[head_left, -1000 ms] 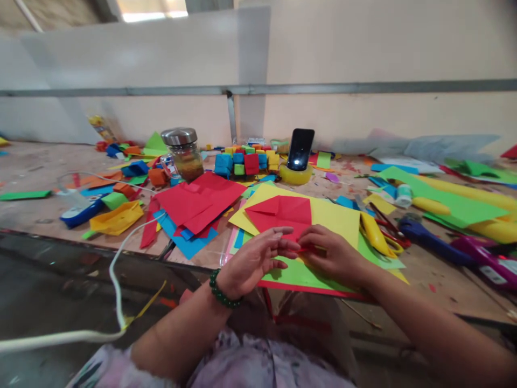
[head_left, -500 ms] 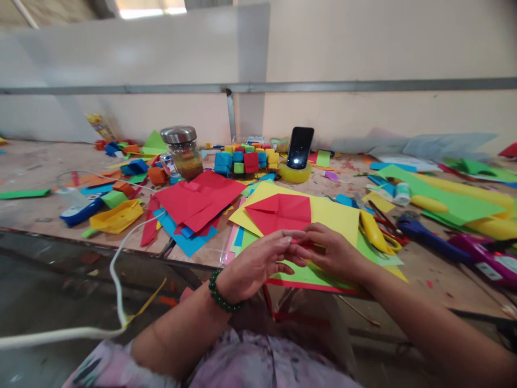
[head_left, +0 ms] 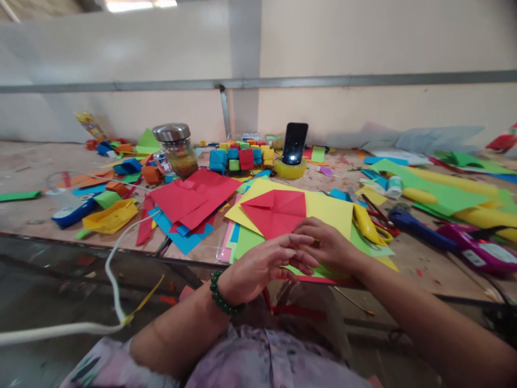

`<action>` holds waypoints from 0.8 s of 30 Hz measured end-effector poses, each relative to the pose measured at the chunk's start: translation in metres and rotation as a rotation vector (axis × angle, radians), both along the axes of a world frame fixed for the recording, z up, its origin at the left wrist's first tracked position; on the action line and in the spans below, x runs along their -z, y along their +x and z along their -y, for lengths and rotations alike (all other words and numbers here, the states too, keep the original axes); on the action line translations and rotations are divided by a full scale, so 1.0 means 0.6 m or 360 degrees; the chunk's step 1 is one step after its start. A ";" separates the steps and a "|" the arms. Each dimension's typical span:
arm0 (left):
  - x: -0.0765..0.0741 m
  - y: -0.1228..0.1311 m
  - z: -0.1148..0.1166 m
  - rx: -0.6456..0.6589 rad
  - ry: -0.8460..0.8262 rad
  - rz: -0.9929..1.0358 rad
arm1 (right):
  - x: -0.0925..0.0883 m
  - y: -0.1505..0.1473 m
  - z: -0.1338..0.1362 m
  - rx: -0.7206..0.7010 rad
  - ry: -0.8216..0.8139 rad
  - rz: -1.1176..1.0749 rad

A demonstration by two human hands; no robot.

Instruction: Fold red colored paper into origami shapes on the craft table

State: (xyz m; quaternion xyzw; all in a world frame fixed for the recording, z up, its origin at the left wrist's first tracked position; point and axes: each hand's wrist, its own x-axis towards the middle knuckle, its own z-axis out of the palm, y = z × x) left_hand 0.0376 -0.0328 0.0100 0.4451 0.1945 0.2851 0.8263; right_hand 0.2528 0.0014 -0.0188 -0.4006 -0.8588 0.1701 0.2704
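Observation:
My left hand [head_left: 264,264] and my right hand [head_left: 328,245] meet fingertip to fingertip at the table's near edge, over a green sheet [head_left: 246,240]. Right-hand fingers are curled in a pinch, and left-hand fingers lie pressed together against them. What they pinch is hidden between the fingers. A green bead bracelet [head_left: 222,296] circles the left wrist. Just beyond the hands a folded red paper [head_left: 277,210] rests on a yellow sheet [head_left: 333,210].
Loose red sheets [head_left: 194,196] lie to the left, with a lidded glass jar [head_left: 177,151] and coloured paper cubes [head_left: 238,156] behind. A phone [head_left: 294,143] stands in a tape roll [head_left: 290,170]. Yellow-handled scissors [head_left: 365,223] and a blue tool [head_left: 416,229] lie right. A white cable [head_left: 117,258] hangs left.
My left hand went from spread fingers to closing against the right hand's pinch. The small red piece seen between the hands earlier is now hidden. The view shifted slightly right.

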 end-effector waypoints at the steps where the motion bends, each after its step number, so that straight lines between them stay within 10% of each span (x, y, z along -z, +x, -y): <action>1: 0.001 0.000 0.001 0.0023 0.0026 -0.0010 | -0.001 0.000 0.000 -0.0009 0.0014 0.0000; 24: 0.034 0.028 0.029 0.0333 -0.0016 -0.0039 | 0.012 0.008 -0.007 -0.0076 0.0073 -0.0037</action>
